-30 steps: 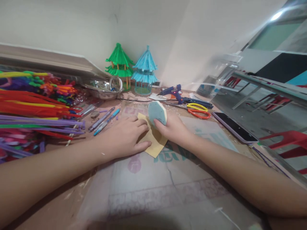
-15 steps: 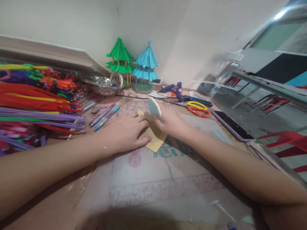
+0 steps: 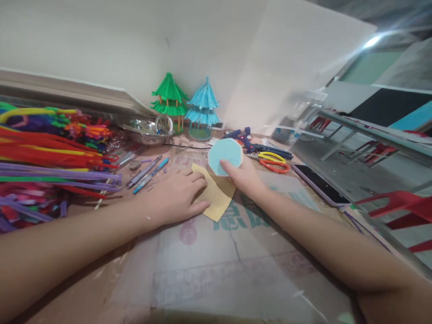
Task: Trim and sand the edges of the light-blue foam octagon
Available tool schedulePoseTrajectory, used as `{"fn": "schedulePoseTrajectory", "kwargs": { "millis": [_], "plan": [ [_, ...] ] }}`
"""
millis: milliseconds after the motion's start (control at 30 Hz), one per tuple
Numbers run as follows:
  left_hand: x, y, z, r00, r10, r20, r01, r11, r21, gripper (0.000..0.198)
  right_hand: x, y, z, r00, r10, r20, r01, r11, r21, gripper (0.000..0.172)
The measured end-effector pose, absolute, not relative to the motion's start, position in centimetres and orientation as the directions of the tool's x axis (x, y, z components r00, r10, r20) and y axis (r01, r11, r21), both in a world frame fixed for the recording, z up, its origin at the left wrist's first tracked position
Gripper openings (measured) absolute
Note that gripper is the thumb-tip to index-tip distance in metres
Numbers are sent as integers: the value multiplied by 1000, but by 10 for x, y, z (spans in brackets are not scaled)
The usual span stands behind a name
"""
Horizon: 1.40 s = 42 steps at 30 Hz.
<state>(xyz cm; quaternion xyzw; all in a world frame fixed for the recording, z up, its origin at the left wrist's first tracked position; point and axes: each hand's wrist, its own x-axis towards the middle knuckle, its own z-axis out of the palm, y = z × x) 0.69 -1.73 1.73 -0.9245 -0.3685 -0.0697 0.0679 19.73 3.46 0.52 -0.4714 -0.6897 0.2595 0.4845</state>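
R hand (image 3: 245,179) grips pale-blue octagonal disc (image 3: 229,152), thumb on face, other fingers hidden behind. Disc tilted up toward camera at far edge of yellow sheet (image 3: 218,200); contact w/ sheet: can't tell. L hand (image 3: 182,193) palm-down on LH side of sheet, fingers slightly spread, apart from disc. Disc: smooth, matte, straight-sided, paler rim. Sheet: thin, plain, paper-like, approx. four-sided, on translucent plastic (image 3: 205,274) w/ green lettering, over bench (image 3: 77,294).
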Motion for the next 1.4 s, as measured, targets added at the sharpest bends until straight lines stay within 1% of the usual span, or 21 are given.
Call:
{"fn": "schedulePoseTrajectory", "kwargs": {
  "millis": [33,67,100,167,233,300,500,567,600,633,700,733,800,867,900,1000,1067,1167,1233,1333,1400],
  "plan": [
    [7,-18,17,711,677,188,697,-714,-65,39,199,31,7,-57,934,352,246,355,-902,16],
    [6,-18,16,705,681,198,701,-711,-52,39,200,27,9,-61,959,278,96,283,-954,21],
    [6,-18,16,701,682,208,703,-710,-39,39,200,22,11,-84,972,217,-31,215,-976,25],
    [6,-17,14,699,682,218,701,-712,-21,38,199,15,15,-139,979,149,-190,121,-974,29],
    [6,-16,14,697,683,219,702,-712,-14,39,197,10,17,-177,978,108,-254,60,-965,31],
    [6,-16,14,698,684,211,702,-712,-16,40,196,8,19,-191,979,74,-285,17,-958,33],
    [7,-17,15,692,693,203,711,-703,-22,40,194,7,18,-213,975,58,-327,-15,-945,35],
    [6,-18,15,691,691,211,711,-703,-23,39,195,8,17,-209,976,59,-296,-6,-955,35],
    [6,-18,15,691,691,213,710,-704,-23,39,196,8,16,-202,977,65,-250,13,-968,34],
    [6,-18,15,692,689,214,709,-705,-22,39,197,9,14,-188,979,80,-174,47,-984,32],
    [6,-17,14,695,688,211,706,-708,-17,38,199,13,11,-142,978,154,60,164,-985,26],
    [6,-17,14,696,687,209,705,-709,-14,38,200,15,10,-127,968,215,193,236,-952,23],
    [6,-16,14,697,687,207,704,-710,-15,39,201,20,6,-145,928,343,406,372,-835,21],
    [6,-16,14,699,685,206,704,-710,-24,39,201,23,5,-201,877,437,520,474,-711,22],
    [6,-16,14,700,685,204,704,-710,-32,40,201,23,4,-230,857,460,557,504,-661,24],
    [6,-16,14,703,684,192,704,-709,-50,41,204,16,6,-299,832,468,617,542,-570,34],
    [6,-16,14,707,681,190,701,-712,-54,41,208,10,7,-327,841,430,627,534,-567,38],
    [7,-16,15,712,676,190,694,-719,-39,40,209,12,5,-296,873,388,627,484,-610,37],
    [7,-16,15,709,679,190,695,-718,-25,39,205,20,3,-254,868,427,616,485,-621,37],
    [7,-17,16,701,689,183,706,-708,-34,38,199,28,3,-226,839,496,614,518,-596,35],
    [8,-17,17,694,697,179,714,-698,-50,38,200,23,6,-246,853,460,620,503,-602,29]
  ]
}}
